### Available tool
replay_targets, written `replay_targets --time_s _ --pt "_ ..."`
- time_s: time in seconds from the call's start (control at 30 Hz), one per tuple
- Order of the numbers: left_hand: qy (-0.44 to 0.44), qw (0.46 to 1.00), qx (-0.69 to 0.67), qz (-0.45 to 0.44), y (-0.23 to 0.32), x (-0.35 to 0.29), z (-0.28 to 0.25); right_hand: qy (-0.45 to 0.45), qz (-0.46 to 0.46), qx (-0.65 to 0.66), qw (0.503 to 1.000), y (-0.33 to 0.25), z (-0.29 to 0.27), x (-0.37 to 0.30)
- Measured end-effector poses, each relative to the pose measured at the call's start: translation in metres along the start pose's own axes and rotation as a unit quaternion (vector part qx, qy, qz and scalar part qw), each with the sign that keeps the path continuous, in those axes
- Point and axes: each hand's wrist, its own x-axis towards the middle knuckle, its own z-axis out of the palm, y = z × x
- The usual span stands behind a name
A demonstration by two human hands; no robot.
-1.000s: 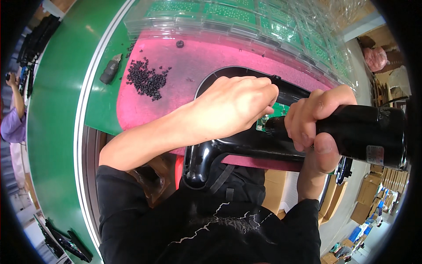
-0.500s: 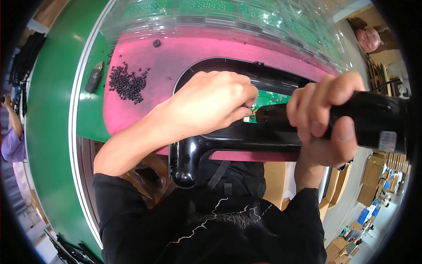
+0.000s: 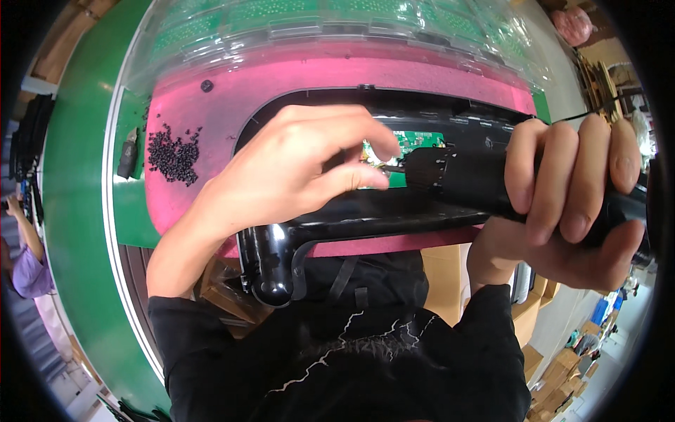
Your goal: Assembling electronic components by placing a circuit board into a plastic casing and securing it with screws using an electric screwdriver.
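Note:
My right hand (image 3: 573,186) is wrapped around a thick black electric screwdriver (image 3: 467,172) that points left. Its slim bit ends between the thumb and forefinger of my left hand (image 3: 295,158). Those two fingers are apart, and I see nothing held in them. Beneath lies a green circuit board (image 3: 425,139), partly covered by my left hand and the screwdriver. It sits inside a long, glossy black plastic housing (image 3: 380,211), open side up, with a rounded arm at its near left. Whether the bit touches anything is not clear.
Under the housing is a pink mat (image 3: 232,74), with a heap of small black screws (image 3: 174,156) at its left. A black-handled tool (image 3: 128,156) lies beside them on the green table (image 3: 81,176). Clear plastic trays (image 3: 316,28) with green boards stand behind. A person's purple sleeve (image 3: 31,274) shows far left.
The screwdriver and my right hand have moved right, uncovering the bit. My left thumb and forefinger, closed together before, have parted. The whole view has shifted slightly.

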Motion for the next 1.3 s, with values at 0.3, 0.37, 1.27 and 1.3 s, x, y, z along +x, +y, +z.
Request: replay_targets --time_s 0.3,0.37,1.27,1.3 --pt "-0.085 0.970 0.175 -0.145 0.005 0.001 0.004 0.015 0.133 -0.165 0.977 -0.023 -0.037 -0.012" --pt "-0.090 0.969 0.171 -0.153 0.006 0.002 0.004 0.026 0.134 -0.181 0.974 -0.023 -0.035 -0.014" --pt "0.131 0.936 0.327 -0.017 0.011 -0.002 -0.015 0.441 0.191 0.074 0.874 -0.051 -0.076 0.011" --pt "0.133 0.935 0.330 -0.016 0.008 -0.004 -0.016 0.438 0.190 0.076 0.876 -0.054 -0.068 0.007"
